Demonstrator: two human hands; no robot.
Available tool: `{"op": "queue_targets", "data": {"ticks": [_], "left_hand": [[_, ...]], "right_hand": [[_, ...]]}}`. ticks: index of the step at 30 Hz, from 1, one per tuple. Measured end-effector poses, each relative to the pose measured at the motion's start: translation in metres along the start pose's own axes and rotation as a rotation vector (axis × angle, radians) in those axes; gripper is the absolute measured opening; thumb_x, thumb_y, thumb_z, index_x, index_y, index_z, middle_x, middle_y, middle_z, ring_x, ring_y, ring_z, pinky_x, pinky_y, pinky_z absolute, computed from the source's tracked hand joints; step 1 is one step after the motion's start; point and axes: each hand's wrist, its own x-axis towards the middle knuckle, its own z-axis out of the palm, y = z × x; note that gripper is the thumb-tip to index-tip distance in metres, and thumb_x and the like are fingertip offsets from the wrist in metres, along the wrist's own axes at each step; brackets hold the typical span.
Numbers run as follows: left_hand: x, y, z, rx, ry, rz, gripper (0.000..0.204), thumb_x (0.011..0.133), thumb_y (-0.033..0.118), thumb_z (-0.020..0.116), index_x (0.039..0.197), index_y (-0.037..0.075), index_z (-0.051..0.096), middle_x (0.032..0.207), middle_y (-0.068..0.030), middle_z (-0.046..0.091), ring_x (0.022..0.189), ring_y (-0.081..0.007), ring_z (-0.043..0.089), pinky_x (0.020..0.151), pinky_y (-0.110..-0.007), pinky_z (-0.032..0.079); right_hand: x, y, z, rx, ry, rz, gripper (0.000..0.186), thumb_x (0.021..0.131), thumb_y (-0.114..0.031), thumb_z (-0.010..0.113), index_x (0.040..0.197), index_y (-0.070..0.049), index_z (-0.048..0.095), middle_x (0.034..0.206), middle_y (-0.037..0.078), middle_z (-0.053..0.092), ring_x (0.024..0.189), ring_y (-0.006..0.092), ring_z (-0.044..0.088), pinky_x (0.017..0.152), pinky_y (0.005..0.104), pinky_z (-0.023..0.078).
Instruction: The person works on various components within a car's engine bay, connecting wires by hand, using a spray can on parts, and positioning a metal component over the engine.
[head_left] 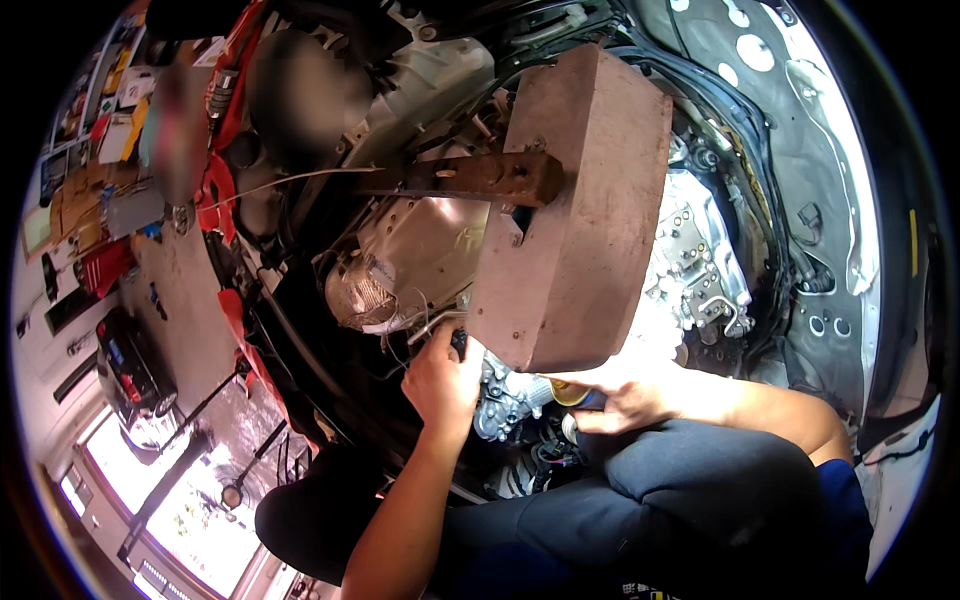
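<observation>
My left hand [441,380] is closed at the lower left corner of a big boxy metal piece [575,230], next to thin hoses and wires. A small dark thing shows at its fingertips; its kind is hard to tell. On the other side, beneath that boxy piece, my right hand [640,388] wraps round a short yellow and dark-blue cylindrical thing [578,393]. Between the two hands lies a grey cast-metal part [503,402] of the engine. The boxy piece hides part of what lies between and beyond my fingers.
A rusty metal bar [470,180] meets the boxy piece. Bright engine castings [695,250] lie to its right, and cables [740,110] run along the grey body panel [820,200]. A metal cover with torn foil [362,290] is at left. My bent knee [700,470] is close below my right hand.
</observation>
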Motion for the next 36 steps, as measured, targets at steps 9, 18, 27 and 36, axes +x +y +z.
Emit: {"op": "queue_targets", "data": {"ticks": [9,18,27,36], "left_hand": [[0.011,0.002,0.01,0.052,0.084,0.098,0.019,0.088,0.031,0.067,0.096,0.016,0.075,0.086,-0.0082,0.072,0.08,-0.0295,0.069,0.072,-0.039,0.053],[0.019,-0.028,0.013,0.168,0.208,0.126,0.044,0.075,0.048,0.079,0.067,0.009,0.058,0.064,-0.0048,0.065,0.061,-0.0291,0.065,0.055,-0.042,0.047],[0.076,-0.033,-0.053,0.173,-0.371,0.423,0.05,0.075,0.054,0.076,0.076,0.005,0.064,0.069,-0.0103,0.067,0.064,-0.0282,0.066,0.061,-0.04,0.049],[0.141,-0.141,-0.143,-0.154,-0.447,0.536,0.036,0.092,0.037,0.066,0.106,0.004,0.071,0.083,-0.014,0.07,0.07,-0.0217,0.066,0.066,-0.033,0.051]], "right_hand": [[-0.017,0.008,-0.005,0.046,0.064,0.103,0.058,0.069,-0.018,0.077,0.123,-0.006,0.058,0.105,0.017,0.058,0.093,0.0337,0.063,0.082,0.0403,0.055],[-0.014,0.009,0.017,0.042,0.021,0.035,0.069,0.07,-0.017,0.078,0.134,-0.01,0.053,0.106,0.015,0.057,0.098,0.0318,0.06,0.085,0.0406,0.052],[0.005,-0.016,0.024,-0.07,-0.184,-0.036,0.078,0.068,-0.013,0.083,0.139,-0.019,0.05,0.123,0.017,0.052,0.104,0.0372,0.057,0.09,0.0435,0.048],[0.102,-0.147,-0.013,-0.298,-0.03,-0.026,0.061,0.069,-0.015,0.084,0.124,-0.013,0.059,0.131,0.017,0.049,0.107,0.0316,0.061,0.084,0.0419,0.057]]}}
